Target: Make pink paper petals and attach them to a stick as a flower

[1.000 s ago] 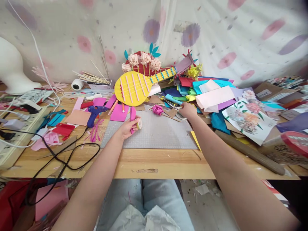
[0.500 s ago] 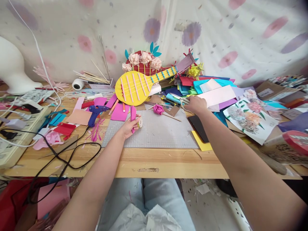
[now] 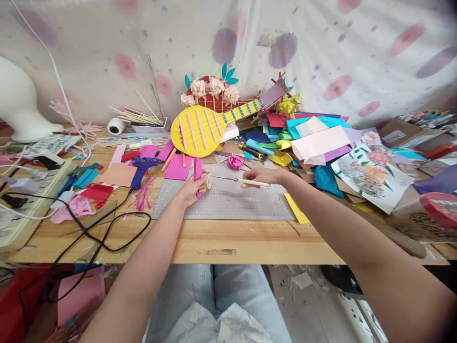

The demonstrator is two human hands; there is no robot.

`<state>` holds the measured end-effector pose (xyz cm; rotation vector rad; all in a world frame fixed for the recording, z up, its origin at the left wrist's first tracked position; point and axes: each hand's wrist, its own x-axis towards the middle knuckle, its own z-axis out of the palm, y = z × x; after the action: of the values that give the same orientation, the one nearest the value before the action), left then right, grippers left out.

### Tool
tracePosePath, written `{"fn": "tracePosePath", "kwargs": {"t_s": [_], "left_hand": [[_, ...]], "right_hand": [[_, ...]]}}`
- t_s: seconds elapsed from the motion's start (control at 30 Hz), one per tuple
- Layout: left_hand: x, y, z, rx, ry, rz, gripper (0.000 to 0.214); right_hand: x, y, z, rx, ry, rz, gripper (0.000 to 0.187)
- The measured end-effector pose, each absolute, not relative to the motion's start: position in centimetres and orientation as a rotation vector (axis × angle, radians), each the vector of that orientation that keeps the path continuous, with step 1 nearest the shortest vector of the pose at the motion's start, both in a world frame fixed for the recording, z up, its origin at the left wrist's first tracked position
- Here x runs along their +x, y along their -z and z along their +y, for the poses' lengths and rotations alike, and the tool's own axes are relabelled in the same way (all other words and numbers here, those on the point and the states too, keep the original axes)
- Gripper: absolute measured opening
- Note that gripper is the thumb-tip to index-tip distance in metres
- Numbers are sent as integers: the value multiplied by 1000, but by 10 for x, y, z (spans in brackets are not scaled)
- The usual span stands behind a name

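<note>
My left hand (image 3: 193, 189) rests on the grey cutting mat (image 3: 228, 202) and grips a magenta paper strip (image 3: 197, 169) together with a small roll of tape (image 3: 208, 180). My right hand (image 3: 262, 176) is closed on a pair of scissors (image 3: 238, 180) with pale handles. Their blades point left toward the tape roll and hover just above the mat. A small magenta paper rose (image 3: 234, 162) lies at the mat's far edge, just beyond the scissors.
A yellow paper guitar (image 3: 200, 128) leans at the back. A blue glue gun (image 3: 140, 167) lies left of the mat, its black cord (image 3: 100, 233) looping to the table edge. A heap of coloured paper (image 3: 314, 143) fills the right side, by a flower print (image 3: 371, 174).
My right hand left the paper heap at the right and came back over the mat holding the scissors. The dark phone seen beside the mat is hidden now. My left hand stayed put.
</note>
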<state>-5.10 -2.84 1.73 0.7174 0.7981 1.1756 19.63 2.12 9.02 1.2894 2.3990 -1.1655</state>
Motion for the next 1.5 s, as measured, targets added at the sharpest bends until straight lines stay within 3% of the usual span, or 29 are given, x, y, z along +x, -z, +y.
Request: {"fn": "tracePosePath", "kwargs": {"t_s": [0.67, 1.23, 1.5], "left_hand": [[-52, -15, -28, 719, -1134, 784, 39], [-52, -14, -27, 764, -1121, 814, 30], [-52, -16, -28, 751, -1122, 827, 29]], "right_hand": [[175, -82, 26, 1348, 1504, 2342, 49], [178, -80, 27, 1388, 1478, 2378, 50], [188, -80, 30, 1454, 1288, 2475, 50]]}}
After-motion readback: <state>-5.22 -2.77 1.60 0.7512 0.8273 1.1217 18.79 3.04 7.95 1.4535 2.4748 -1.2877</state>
